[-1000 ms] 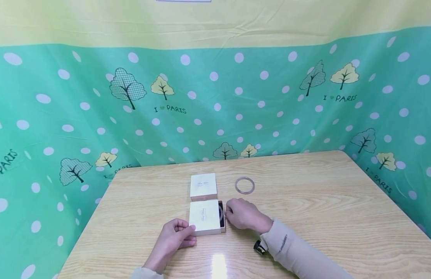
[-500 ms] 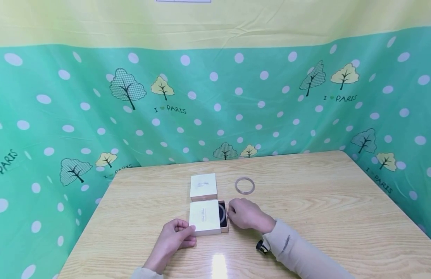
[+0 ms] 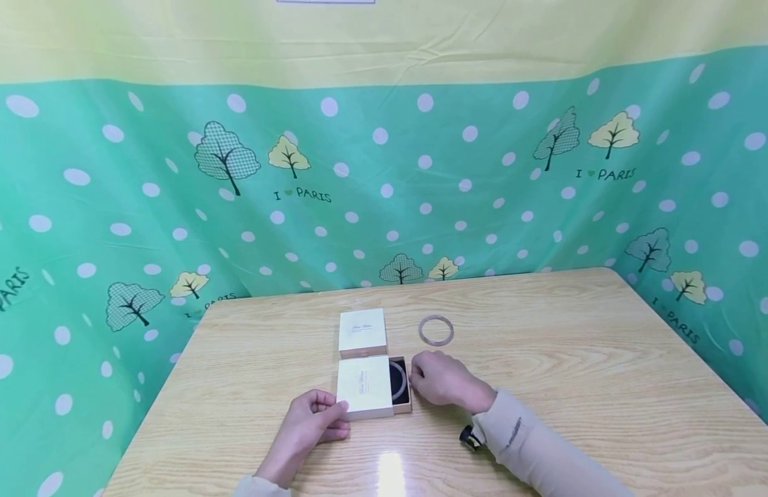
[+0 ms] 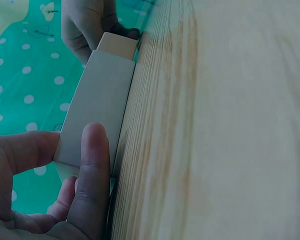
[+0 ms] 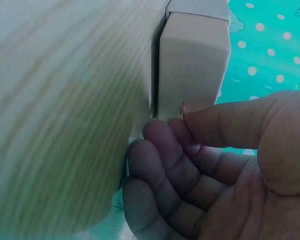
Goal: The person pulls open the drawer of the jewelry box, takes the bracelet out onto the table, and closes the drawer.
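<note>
My left hand [image 3: 309, 421] grips the left end of a white slide-out gift box, with its thumb on the front side of the sleeve [image 3: 364, 390]. From the right end of that sleeve a beige drawer [image 3: 403, 408] with a dark lining sticks partly out. Inside it lies a bangle [image 3: 405, 382], its left part hidden under the sleeve. My right hand [image 3: 446, 379] is at the drawer's outer end. In the right wrist view its thumb and index finger pinch a small pull loop [image 5: 183, 107] on the drawer front [image 5: 195, 55].
A second white box [image 3: 362, 330], closed, stands directly behind the first. Another bangle [image 3: 420, 331] lies flat on the wooden table [image 3: 533, 331] to its right. A green dotted curtain [image 3: 359, 228] hangs behind and beside the table.
My right hand has moved slightly to the right, and the drawer has slid farther out with it, showing more of the bangle. My left hand and the sleeve have stayed in place.
</note>
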### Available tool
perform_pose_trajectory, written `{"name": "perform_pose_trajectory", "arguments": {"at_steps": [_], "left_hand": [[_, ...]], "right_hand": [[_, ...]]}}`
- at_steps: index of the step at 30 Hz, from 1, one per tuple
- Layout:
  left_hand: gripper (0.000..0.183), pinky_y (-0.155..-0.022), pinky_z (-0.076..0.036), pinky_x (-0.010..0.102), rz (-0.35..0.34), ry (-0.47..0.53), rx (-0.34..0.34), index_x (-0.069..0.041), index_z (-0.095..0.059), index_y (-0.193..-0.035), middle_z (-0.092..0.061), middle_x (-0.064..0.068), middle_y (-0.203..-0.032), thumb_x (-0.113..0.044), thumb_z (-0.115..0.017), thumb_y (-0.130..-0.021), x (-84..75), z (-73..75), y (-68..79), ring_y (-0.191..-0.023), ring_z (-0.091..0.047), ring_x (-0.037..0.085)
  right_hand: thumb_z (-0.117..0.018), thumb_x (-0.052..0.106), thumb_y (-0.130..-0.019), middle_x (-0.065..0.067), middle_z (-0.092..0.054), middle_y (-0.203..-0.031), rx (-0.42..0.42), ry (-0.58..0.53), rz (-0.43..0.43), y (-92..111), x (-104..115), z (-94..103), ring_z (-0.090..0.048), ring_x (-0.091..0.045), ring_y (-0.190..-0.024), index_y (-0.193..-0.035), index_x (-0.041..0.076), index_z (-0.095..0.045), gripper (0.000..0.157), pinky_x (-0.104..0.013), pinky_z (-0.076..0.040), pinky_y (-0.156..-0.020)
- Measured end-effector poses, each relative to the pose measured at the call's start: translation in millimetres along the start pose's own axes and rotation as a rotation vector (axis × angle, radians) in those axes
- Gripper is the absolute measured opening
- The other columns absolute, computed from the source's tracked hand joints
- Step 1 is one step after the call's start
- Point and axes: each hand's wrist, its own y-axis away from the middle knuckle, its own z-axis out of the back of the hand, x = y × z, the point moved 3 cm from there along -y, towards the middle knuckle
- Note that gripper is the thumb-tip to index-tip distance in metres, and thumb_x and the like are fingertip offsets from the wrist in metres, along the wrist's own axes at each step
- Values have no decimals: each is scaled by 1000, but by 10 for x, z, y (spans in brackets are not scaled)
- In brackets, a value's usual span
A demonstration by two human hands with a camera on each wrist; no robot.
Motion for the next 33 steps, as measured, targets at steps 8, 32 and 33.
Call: {"name": "perform_pose_trajectory", "arguments": {"at_steps": [8, 32, 33], "left_hand": [[35, -71, -62, 37, -2, 0, -1, 10, -47, -105, -54, 12, -85, -7, -70, -85, 4, -1, 3, -68, -67, 22], [37, -71, -62, 37, -5, 1, 15, 10, -46, -106, -54, 13, -86, -8, -70, -85, 6, 3, 4, -68, -67, 22], [37, -71, -62, 37, -5, 4, 15, 10, -45, -106, -54, 13, -86, -8, -70, -85, 5, 2, 4, -68, -67, 22]], "right_hand": [[-57, 17, -92, 4, -50, -60, -10, 1, -3, 10, -25, 11, -46, -12, -52, -66, 17, -53, 27, -27, -40, -45], [-57, 15, -91, 5, -49, -59, -29, 9, 8, 46, -77, 40, -46, -12, -51, -65, 17, -52, 27, -27, -40, -44], [-57, 15, -91, 5, -49, -59, -29, 8, 8, 47, -80, 40, -46, -12, -51, -65, 17, -52, 27, -27, -40, -44]]}}
